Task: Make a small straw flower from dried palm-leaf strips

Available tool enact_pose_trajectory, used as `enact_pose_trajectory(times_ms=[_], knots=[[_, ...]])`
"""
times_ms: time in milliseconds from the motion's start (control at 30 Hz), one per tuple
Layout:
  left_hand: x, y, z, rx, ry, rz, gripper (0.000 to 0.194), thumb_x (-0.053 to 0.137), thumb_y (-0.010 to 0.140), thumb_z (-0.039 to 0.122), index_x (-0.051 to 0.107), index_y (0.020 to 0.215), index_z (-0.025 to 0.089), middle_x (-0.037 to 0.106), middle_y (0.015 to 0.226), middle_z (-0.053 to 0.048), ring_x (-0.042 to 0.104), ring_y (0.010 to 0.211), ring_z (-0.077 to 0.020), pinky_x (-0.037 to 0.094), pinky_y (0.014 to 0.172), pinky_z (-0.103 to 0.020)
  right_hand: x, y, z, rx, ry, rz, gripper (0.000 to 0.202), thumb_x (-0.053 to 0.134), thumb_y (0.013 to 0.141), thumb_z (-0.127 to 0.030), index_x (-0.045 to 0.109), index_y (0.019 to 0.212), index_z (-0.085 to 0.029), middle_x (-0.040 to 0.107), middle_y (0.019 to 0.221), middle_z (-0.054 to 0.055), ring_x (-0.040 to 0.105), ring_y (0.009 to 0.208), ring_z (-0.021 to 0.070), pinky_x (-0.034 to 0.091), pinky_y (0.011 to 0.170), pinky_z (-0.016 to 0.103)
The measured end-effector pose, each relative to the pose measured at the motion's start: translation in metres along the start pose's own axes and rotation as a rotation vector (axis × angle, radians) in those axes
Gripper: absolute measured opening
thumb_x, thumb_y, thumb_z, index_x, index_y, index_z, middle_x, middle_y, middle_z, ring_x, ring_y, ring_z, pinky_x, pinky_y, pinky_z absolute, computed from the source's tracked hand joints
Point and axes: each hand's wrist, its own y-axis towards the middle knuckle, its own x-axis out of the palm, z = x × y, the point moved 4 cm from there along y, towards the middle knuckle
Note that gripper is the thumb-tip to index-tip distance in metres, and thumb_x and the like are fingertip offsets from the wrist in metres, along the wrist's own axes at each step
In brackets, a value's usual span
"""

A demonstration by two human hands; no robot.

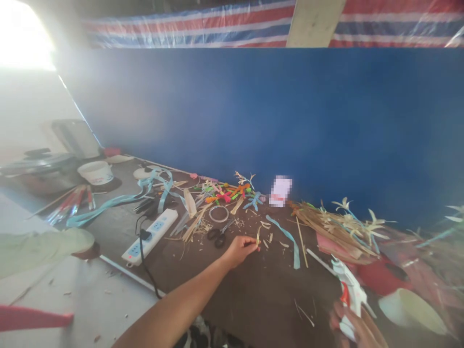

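Note:
My left hand point(239, 250) is over the middle of the dark table, its thumb and fingers pinched on a small pale yellow dried-leaf piece point(258, 234) that stands upright. At the lower right, my right hand point(357, 323), partly blurred and cut by the frame edge, is wrapped round a white hot glue gun point(350, 280) with an orange-red trigger. A white glue stick juts from the gun toward the upper left. Black-handled scissors point(218, 236) lie left of my left hand, and a light blue ribbon strip point(286, 237) lies to its right.
A white power strip point(150, 237) with a black cord lies at left. Behind are a wire ring point(219, 213) and colourful twisted pieces point(228, 193). Dried leaves point(326, 224) with pale flowers are at right, near a white cup point(411, 309). A blue panel point(253, 121) backs the table.

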Motion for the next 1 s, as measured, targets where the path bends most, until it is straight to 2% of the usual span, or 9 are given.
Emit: enact_pose_trajectory(times_ms=[133, 233, 333, 433, 600, 833, 1000], knots=[[0.001, -0.001, 0.0, -0.023, 0.035, -0.003, 0.038, 0.046, 0.071, 0.044, 0.066, 0.075, 0.011, 0.064, 0.072, -0.004, 0.053, 0.069, -0.0149, 0.037, 0.063, -0.021, 0.037, -0.001, -0.027, -0.051, 0.272, -0.13, 0.025, 0.052, 0.07, -0.042, 0.045, 0.083, -0.021, 0.056, 0.06, 0.0, 0.057, 0.054, 0.0182, 0.046, 0.052, 0.031], [0.001, -0.001, -0.002, -0.001, 0.033, -0.02, 0.036, 0.046, 0.071, 0.042, 0.065, 0.074, 0.011, 0.064, 0.072, -0.003, 0.051, 0.068, -0.0134, 0.035, 0.063, -0.02, 0.061, 0.0, -0.039, -0.122, 0.25, -0.224, 0.032, 0.056, 0.068, -0.038, 0.043, 0.09, -0.018, 0.057, 0.062, -0.002, 0.056, 0.052, 0.0156, 0.044, 0.052, 0.028], [0.001, -0.001, -0.002, 0.036, 0.016, -0.04, 0.034, 0.048, 0.071, 0.04, 0.065, 0.074, 0.011, 0.063, 0.072, -0.002, 0.051, 0.067, -0.0127, 0.035, 0.062, -0.02, 0.076, 0.0, -0.042, -0.179, 0.208, -0.244, 0.029, 0.054, 0.07, -0.037, 0.044, 0.09, -0.019, 0.054, 0.053, -0.004, 0.052, 0.046, 0.0135, 0.042, 0.05, 0.026], [0.0, -0.001, -0.003, 0.042, -0.021, -0.058, 0.034, 0.048, 0.07, 0.04, 0.065, 0.074, 0.011, 0.063, 0.072, -0.003, 0.051, 0.068, -0.0129, 0.035, 0.063, -0.02, 0.083, 0.001, -0.038, -0.205, 0.184, -0.211, 0.03, 0.054, 0.069, -0.037, 0.044, 0.09, -0.018, 0.054, 0.053, -0.004, 0.052, 0.045, 0.0135, 0.042, 0.049, 0.026], [0.002, 0.0, -0.006, 0.011, -0.095, -0.094, 0.036, 0.049, 0.07, 0.042, 0.064, 0.077, 0.01, 0.063, 0.074, -0.004, 0.052, 0.068, -0.0128, 0.035, 0.063, -0.021, 0.087, 0.005, -0.036, -0.215, 0.171, -0.216, 0.034, 0.053, 0.07, -0.036, 0.042, 0.097, -0.018, 0.057, 0.064, -0.002, 0.053, 0.045, 0.0122, 0.044, 0.05, 0.026], [0.002, 0.0, -0.006, 0.013, -0.06, -0.092, 0.036, 0.049, 0.07, 0.042, 0.065, 0.077, 0.01, 0.063, 0.072, -0.004, 0.05, 0.064, -0.0115, 0.035, 0.059, -0.02, 0.086, 0.003, -0.04, -0.192, 0.211, -0.199, 0.041, 0.054, 0.069, -0.039, 0.041, 0.102, -0.017, 0.057, 0.064, -0.001, 0.052, 0.045, 0.0127, 0.045, 0.049, 0.026], [0.002, 0.0, -0.005, 0.003, -0.071, -0.094, 0.036, 0.049, 0.07, 0.041, 0.065, 0.08, 0.01, 0.064, 0.074, -0.004, 0.052, 0.068, -0.0133, 0.036, 0.064, -0.021, 0.088, 0.004, -0.04, -0.194, 0.205, -0.217, 0.039, 0.053, 0.07, -0.038, 0.041, 0.101, -0.018, 0.058, 0.071, 0.001, 0.053, 0.045, 0.0119, 0.046, 0.051, 0.025]])
